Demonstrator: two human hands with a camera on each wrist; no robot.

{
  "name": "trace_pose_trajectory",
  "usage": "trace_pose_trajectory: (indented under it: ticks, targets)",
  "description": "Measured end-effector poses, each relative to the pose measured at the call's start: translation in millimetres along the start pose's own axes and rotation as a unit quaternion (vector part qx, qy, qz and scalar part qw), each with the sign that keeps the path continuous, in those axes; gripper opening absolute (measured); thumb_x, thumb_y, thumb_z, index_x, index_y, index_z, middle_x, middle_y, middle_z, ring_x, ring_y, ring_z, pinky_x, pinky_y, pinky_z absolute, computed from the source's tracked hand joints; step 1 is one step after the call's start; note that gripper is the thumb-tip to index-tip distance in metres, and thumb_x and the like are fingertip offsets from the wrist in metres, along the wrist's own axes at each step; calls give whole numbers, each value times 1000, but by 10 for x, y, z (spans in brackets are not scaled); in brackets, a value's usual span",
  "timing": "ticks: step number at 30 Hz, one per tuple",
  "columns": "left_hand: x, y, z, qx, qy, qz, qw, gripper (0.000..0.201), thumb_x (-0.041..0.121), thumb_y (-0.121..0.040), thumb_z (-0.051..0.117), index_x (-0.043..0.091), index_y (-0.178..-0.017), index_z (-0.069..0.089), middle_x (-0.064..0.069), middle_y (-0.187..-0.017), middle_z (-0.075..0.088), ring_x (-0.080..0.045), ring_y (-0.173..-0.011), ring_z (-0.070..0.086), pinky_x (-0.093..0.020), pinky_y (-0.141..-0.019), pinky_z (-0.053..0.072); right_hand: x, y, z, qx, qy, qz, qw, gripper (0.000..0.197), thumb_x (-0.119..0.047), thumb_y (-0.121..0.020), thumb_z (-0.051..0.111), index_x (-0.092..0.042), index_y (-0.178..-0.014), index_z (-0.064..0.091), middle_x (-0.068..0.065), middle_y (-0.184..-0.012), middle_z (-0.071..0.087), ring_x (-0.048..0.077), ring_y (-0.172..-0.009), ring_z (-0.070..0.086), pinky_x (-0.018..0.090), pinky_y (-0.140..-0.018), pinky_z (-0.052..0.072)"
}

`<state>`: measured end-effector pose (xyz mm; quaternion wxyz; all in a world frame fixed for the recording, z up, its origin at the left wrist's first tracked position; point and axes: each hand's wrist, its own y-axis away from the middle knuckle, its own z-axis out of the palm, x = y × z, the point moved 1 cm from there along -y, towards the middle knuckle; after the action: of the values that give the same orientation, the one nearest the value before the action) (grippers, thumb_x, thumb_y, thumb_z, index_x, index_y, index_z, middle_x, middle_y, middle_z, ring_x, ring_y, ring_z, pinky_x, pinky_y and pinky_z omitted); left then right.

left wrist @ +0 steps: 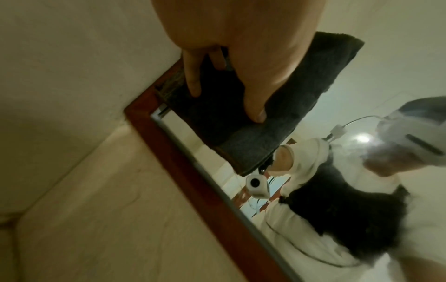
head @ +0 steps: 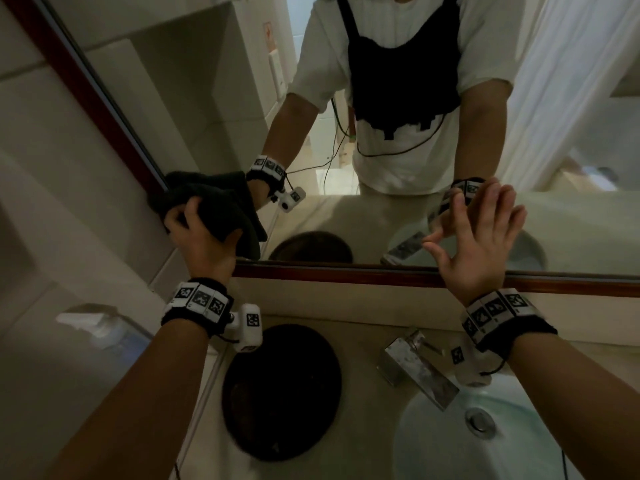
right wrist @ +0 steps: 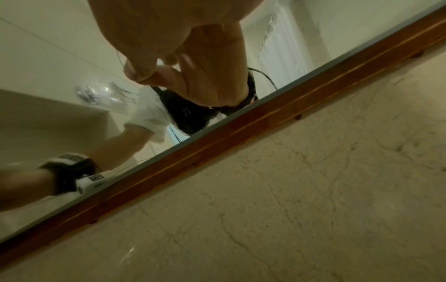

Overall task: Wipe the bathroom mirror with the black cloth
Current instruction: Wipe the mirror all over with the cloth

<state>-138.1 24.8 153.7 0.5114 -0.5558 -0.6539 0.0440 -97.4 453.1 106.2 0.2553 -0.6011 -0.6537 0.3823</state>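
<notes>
The mirror has a dark red wooden frame and fills the upper half of the head view. My left hand grips the black cloth and presses it against the glass at the mirror's lower left corner. In the left wrist view the black cloth lies over that corner of the frame, with my fingers curled onto it. My right hand lies flat on the glass just above the bottom frame, fingers spread and straight. The right wrist view shows the right hand against the mirror.
Below the mirror runs a beige stone counter with a round dark dish, a chrome tap and a white basin with its drain. A clear bottle stands at the left by the tiled wall.
</notes>
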Motion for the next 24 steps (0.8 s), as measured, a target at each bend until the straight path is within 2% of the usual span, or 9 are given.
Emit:
trace_pose_trajectory:
  ticks: [5, 8, 10, 12, 14, 17, 20, 22, 24]
  targets:
    - [-181, 258, 236, -18, 39, -97, 994, 88, 12, -57, 87, 29, -126, 35, -12, -144, 30, -31, -119, 48, -48, -94, 53, -1, 0, 11, 11, -3, -7, 1000, 93, -51, -85, 72, -19, -156, 23, 5, -163, -18, 32, -150, -13, 60, -118, -5]
    - [-209, 362, 288, -35, 12, -111, 993, 91, 19, -61, 87, 27, -134, 33, -12, -146, 30, -32, -124, 45, -47, -99, 49, -3, 2, 6, 10, -4, -10, 1000, 92, -52, -86, 71, -18, -156, 22, 5, -163, -20, 32, -149, -14, 60, -118, -6]
    - [-157, 474, 326, -39, -4, -76, 996, 86, 17, -66, 85, 19, -136, 35, -16, -147, 26, -36, -125, 42, -48, -102, 46, -2, 5, 6, 12, -2, -13, 1000, 91, -52, -86, 70, -18, -156, 22, 5, -162, -20, 32, -149, -14, 61, -118, -6]
    - [13, 634, 358, -59, -5, -47, 997, 80, 22, -72, 84, 13, -138, 39, -23, -149, 21, -39, -130, 33, -47, -109, 37, 2, 3, 8, 11, 0, -12, 1000, 91, -53, -86, 70, -19, -156, 22, 6, -163, -19, 34, -149, -12, 62, -118, -4]
    - [243, 784, 446, -75, 13, -16, 997, 77, 24, -74, 82, 15, -138, 41, -26, -148, 24, -41, -132, 30, -48, -112, 32, 2, 7, 11, 8, 3, -8, 1000, 90, -53, -87, 69, -19, -156, 23, 6, -163, -19, 35, -149, -9, 64, -117, -1]
    - [611, 914, 604, -66, 13, 56, 996, 72, 19, -70, 85, 22, -128, 43, -20, -141, 31, -37, -126, 40, -47, -105, 43, 4, 11, 1, 9, 2, -6, 1000, 88, -53, -87, 69, -17, -155, 27, 11, -163, -10, 36, -149, -6, 65, -117, 1]
    - [823, 878, 648, -83, 29, 50, 995, 71, 18, -70, 84, 26, -126, 41, -11, -142, 28, -32, -128, 39, -49, -101, 48, 0, 7, -10, 15, -2, -5, 1000, 88, -51, -86, 71, -16, -155, 29, 17, -160, 5, 39, -148, -1, 66, -117, 3]
    - [826, 816, 595, -87, 10, 68, 994, 70, 23, -70, 83, 26, -126, 42, -10, -140, 28, -32, -126, 39, -49, -98, 49, -3, 10, -14, 19, -2, -5, 1000, 88, -52, -86, 71, -16, -155, 28, 19, -159, 8, 39, -148, 0, 65, -117, 3]
    - [802, 699, 525, -85, 5, 75, 994, 70, 26, -69, 84, 27, -126, 43, -10, -140, 28, -31, -126, 39, -47, -101, 48, -6, 13, -12, 22, 0, -6, 1000, 89, -52, -86, 71, -17, -155, 26, 19, -159, 7, 38, -148, -2, 64, -118, 2]
